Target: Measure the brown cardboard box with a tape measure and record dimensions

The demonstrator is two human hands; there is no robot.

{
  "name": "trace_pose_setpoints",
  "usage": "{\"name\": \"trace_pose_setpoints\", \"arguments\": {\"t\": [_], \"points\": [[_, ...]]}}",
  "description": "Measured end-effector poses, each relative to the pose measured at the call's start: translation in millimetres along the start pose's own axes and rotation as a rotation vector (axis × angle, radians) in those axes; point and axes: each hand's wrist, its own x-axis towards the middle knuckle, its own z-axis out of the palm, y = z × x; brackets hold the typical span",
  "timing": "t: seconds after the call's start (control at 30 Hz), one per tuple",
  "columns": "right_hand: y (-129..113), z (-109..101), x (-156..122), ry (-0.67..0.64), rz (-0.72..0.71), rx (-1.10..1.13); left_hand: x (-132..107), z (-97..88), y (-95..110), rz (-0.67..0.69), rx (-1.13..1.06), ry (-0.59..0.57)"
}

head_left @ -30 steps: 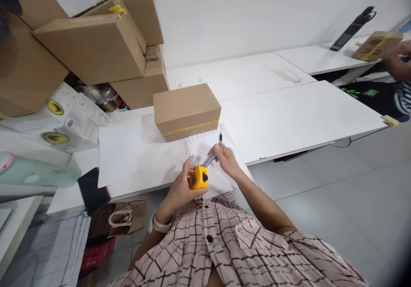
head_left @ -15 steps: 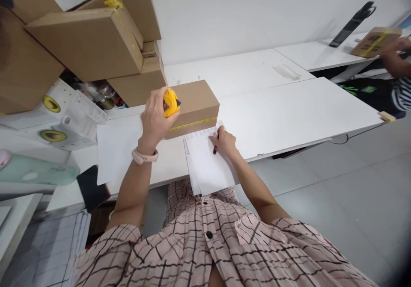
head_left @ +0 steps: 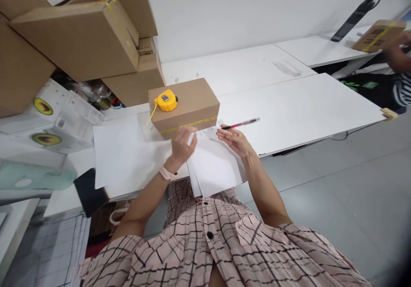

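A small cardboard box (head_left: 192, 103) with a yellow tape band stands on the white table (head_left: 289, 111). A yellow tape measure (head_left: 166, 101) lies on its top, left of middle. In front of the box lies a stack of white paper (head_left: 215, 171) that overhangs the table's near edge. My left hand (head_left: 182, 143) is curled at the stack's top left corner, fingers pinching a sheet's edge. My right hand (head_left: 236, 139) rests at the stack's top right and holds a red pen (head_left: 242, 123) that points right over the table.
Large cardboard boxes (head_left: 80, 43) are piled at the back left above white cartons with avocado pictures (head_left: 54, 124). A loose white sheet (head_left: 118, 154) and a mint-green bottle (head_left: 32, 178) lie to the left. Another person's arm (head_left: 396, 58) handles a box (head_left: 375, 36) at the far right.
My left hand set the tape measure on top of the box, let go, and came down to the paper. My right hand lifted the pen off the page and turned it sideways.
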Motion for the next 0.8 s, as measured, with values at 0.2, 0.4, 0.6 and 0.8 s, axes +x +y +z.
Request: {"name": "trace_pose_setpoints", "arguments": {"t": [0.2, 0.4, 0.6, 0.8], "points": [[30, 31, 45, 0.144, -0.07, -0.34, -56, 54.1, 6, -0.028, -0.034, -0.551], [52, 35, 69, 0.118, -0.12, -0.465, -59, 55.4, 1, 0.004, 0.087, -0.631], [62, 29, 77, 0.238, -0.269, -0.531, -59, 55.5, 4, 0.019, 0.237, -0.699], [69, 27, 80, 0.265, -0.317, -0.604, -59, 55.6, 3, 0.028, 0.245, -0.689]]}}
